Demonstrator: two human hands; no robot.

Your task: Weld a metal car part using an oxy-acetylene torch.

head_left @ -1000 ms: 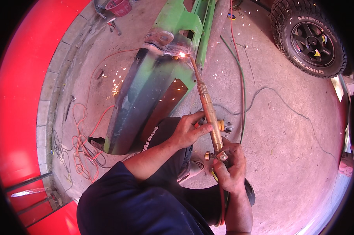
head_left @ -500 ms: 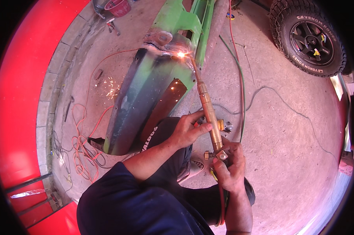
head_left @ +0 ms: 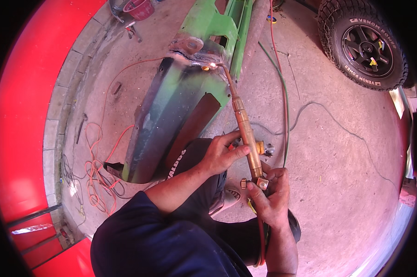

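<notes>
A brass gas torch (head_left: pixel 247 135) runs up and slightly left from both hands. My left hand (head_left: pixel 221 154) wraps its barrel, thumb on top. Lower down, my right hand (head_left: pixel 274 196) grips the valve end, its thumb beside the ridged knob (head_left: pixel 243 183). The bent tip meets the scorched seam of a long green metal part (head_left: pixel 190 90), where a small bright glow and an orange spot show. Just left of there, a rusty ring-shaped lug (head_left: pixel 190 45) sticks up from the burnt metal. A hose (head_left: pixel 262 240) hangs from the torch under my right wrist.
Behind the torch lies a yellow power tool (head_left: pixel 265 147). Red and green hoses (head_left: pixel 286 115) cross the concrete floor. A tangled orange cord (head_left: pixel 98 184) lies at left, a large tyre (head_left: pixel 356 44) at far right. A red bucket (head_left: pixel 139 8) stands at the back, near the red wall (head_left: pixel 19 115).
The bright flame at the tip has shrunk to a small glow, and the flying sparks are gone. My right thumb has shifted toward the knob. My left hand keeps its place.
</notes>
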